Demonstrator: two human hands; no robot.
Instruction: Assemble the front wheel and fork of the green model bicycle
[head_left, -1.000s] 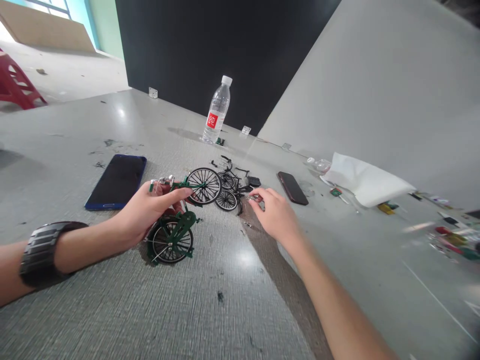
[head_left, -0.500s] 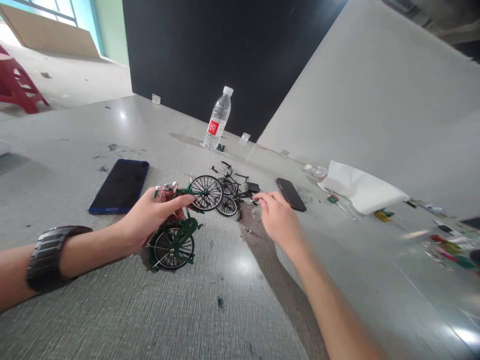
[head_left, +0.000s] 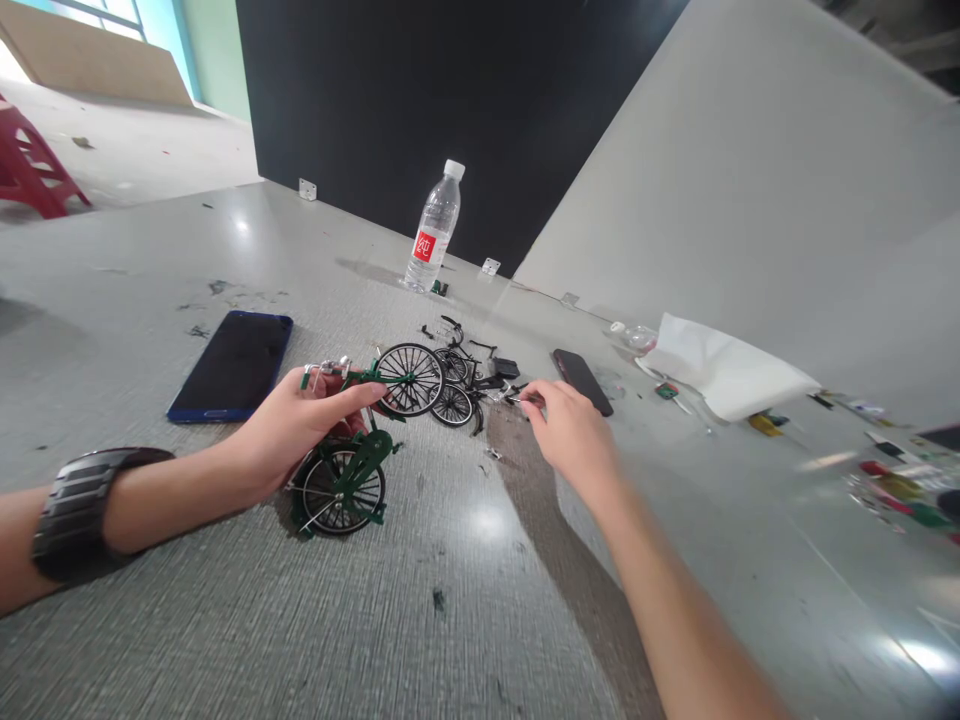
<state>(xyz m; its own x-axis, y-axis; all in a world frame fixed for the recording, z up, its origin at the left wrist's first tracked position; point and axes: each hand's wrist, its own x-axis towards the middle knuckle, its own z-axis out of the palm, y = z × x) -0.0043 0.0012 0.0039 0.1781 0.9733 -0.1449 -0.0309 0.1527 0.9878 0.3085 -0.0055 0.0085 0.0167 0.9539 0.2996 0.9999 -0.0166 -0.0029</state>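
My left hand [head_left: 311, 415] is closed around a green model bicycle [head_left: 364, 465], tilted on its side with its black-spoked wheels towards me. Its front wheel overlaps several black bicycle parts [head_left: 491, 368] lying on the table, among them small wheels and thin frame pieces. At the right end of those parts is my right hand [head_left: 570, 425], its thumb and forefinger pinched together. Something thin may be between these fingertips, but it is too small to name. Small silvery bits [head_left: 493, 454] lie just below the parts.
A water bottle [head_left: 435, 230] stands behind the parts. One phone [head_left: 232, 365] lies at the left, another [head_left: 582, 381] beyond my right hand. White paper [head_left: 731, 370] and scattered coloured pieces [head_left: 900, 495] are on the right. A dark panel [head_left: 450, 100] rises at the back.
My right hand has shifted slightly right and down, its fingers drawn closer together. The left hand still holds the green bicycle; the whole view has moved a little.
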